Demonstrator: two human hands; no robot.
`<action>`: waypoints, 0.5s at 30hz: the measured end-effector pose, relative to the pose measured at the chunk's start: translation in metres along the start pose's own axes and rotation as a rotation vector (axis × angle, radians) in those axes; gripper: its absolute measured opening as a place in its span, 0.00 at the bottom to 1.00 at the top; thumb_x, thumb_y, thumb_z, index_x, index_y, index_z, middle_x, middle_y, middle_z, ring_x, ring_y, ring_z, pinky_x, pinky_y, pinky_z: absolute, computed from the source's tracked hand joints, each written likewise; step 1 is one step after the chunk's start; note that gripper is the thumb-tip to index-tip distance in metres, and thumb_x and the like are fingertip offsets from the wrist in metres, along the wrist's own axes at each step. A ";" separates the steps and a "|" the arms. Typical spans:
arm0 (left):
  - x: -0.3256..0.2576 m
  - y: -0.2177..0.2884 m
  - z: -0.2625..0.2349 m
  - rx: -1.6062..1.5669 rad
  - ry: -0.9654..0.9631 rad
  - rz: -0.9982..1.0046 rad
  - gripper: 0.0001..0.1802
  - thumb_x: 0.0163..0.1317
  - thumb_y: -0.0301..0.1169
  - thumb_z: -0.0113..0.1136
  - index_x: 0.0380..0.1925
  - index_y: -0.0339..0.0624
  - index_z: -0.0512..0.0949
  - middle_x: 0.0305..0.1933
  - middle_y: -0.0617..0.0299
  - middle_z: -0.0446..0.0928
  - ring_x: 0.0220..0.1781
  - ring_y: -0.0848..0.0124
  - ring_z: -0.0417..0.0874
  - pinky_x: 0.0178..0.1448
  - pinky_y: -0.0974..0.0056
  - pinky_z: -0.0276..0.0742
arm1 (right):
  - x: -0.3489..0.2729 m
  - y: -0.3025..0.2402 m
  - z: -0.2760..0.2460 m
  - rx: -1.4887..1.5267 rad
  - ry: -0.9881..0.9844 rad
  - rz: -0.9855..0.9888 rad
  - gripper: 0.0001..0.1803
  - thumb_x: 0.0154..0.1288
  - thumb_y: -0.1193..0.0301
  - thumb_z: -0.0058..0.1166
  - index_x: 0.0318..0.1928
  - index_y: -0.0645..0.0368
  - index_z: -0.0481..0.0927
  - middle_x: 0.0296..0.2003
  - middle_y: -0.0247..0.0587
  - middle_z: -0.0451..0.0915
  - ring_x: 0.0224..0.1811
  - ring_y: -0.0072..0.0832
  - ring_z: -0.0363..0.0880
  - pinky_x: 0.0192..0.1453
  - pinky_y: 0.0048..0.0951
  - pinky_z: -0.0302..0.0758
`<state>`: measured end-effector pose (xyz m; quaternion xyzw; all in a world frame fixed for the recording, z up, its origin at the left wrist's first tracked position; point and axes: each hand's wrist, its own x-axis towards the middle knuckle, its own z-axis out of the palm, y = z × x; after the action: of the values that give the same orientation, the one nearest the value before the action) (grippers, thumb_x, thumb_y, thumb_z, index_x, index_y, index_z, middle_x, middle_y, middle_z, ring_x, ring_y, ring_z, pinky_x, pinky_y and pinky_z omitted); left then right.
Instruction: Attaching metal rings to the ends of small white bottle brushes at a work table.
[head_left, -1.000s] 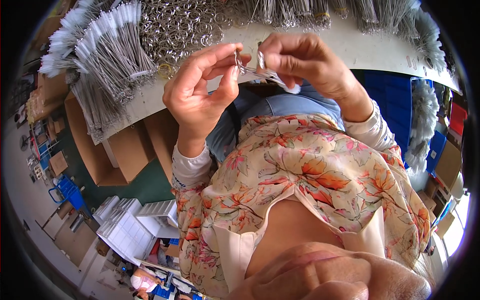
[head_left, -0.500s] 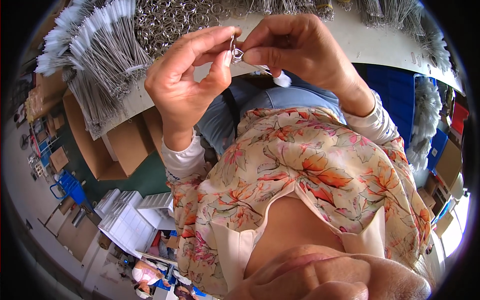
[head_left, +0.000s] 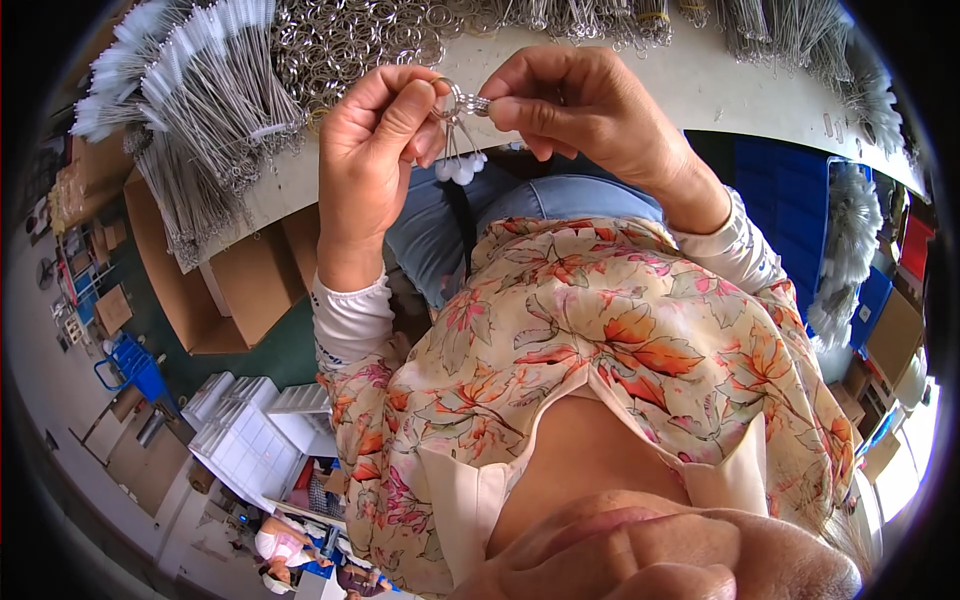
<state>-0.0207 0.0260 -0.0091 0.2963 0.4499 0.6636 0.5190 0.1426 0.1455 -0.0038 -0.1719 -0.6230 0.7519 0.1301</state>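
Between my left thumb and fingers, my left hand point(head_left: 375, 145) pinches a metal split ring point(head_left: 447, 98). Several small brushes with thin wire stems hang below the ring, their white bristle tips point(head_left: 460, 168) dangling over my lap. My right hand point(head_left: 585, 115) is closed at the ring's other side, its thumb and forefinger pinching a cluster of wire loops point(head_left: 476, 104) that touches the ring. Whether those loops belong to the hanging brushes I cannot tell. Both hands are raised at the near edge of the table point(head_left: 690, 90).
A heap of loose metal rings point(head_left: 355, 45) lies behind my left hand. Bundles of wire-stemmed brushes point(head_left: 215, 90) spread at the left, and more wire bundles point(head_left: 770, 40) line the far right. An open cardboard box point(head_left: 230, 290) stands below the table; blue bins point(head_left: 775, 200) stand at the right.
My left hand has moved slightly down, and its fingers have curled in around the ring. Several brush tips now hang between the hands, where one white tip showed near the right hand before.
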 end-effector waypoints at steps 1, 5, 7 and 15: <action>-0.002 0.003 0.002 -0.001 0.004 0.002 0.08 0.65 0.28 0.50 0.38 0.34 0.75 0.32 0.65 0.73 0.24 0.82 0.62 0.27 0.76 0.59 | 0.000 0.000 0.000 0.025 0.006 0.025 0.10 0.62 0.69 0.56 0.40 0.63 0.78 0.23 0.27 0.74 0.22 0.11 0.68 0.25 0.13 0.64; -0.009 0.010 0.005 0.749 -0.018 0.150 0.07 0.64 0.27 0.53 0.38 0.35 0.75 0.26 0.65 0.74 0.20 0.83 0.65 0.23 0.76 0.62 | 0.004 -0.002 0.003 -0.037 0.009 0.030 0.11 0.63 0.69 0.55 0.41 0.63 0.78 0.21 0.27 0.73 0.22 0.11 0.67 0.24 0.14 0.63; -0.009 0.006 -0.003 0.374 0.002 0.099 0.08 0.64 0.27 0.52 0.39 0.35 0.75 0.27 0.64 0.75 0.20 0.83 0.65 0.23 0.77 0.62 | 0.008 -0.006 0.007 0.055 -0.027 0.042 0.10 0.60 0.69 0.57 0.37 0.64 0.80 0.24 0.30 0.76 0.23 0.14 0.71 0.27 0.17 0.69; -0.022 0.021 -0.014 0.545 0.030 0.122 0.10 0.65 0.28 0.51 0.43 0.33 0.75 0.32 0.61 0.75 0.27 0.81 0.70 0.32 0.76 0.67 | 0.018 0.005 0.016 0.008 -0.059 0.038 0.10 0.61 0.68 0.58 0.37 0.62 0.80 0.25 0.29 0.77 0.24 0.13 0.72 0.27 0.16 0.68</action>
<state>-0.0355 0.0000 0.0052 0.4419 0.6007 0.5523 0.3725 0.1193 0.1378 -0.0075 -0.1611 -0.6201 0.7615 0.0982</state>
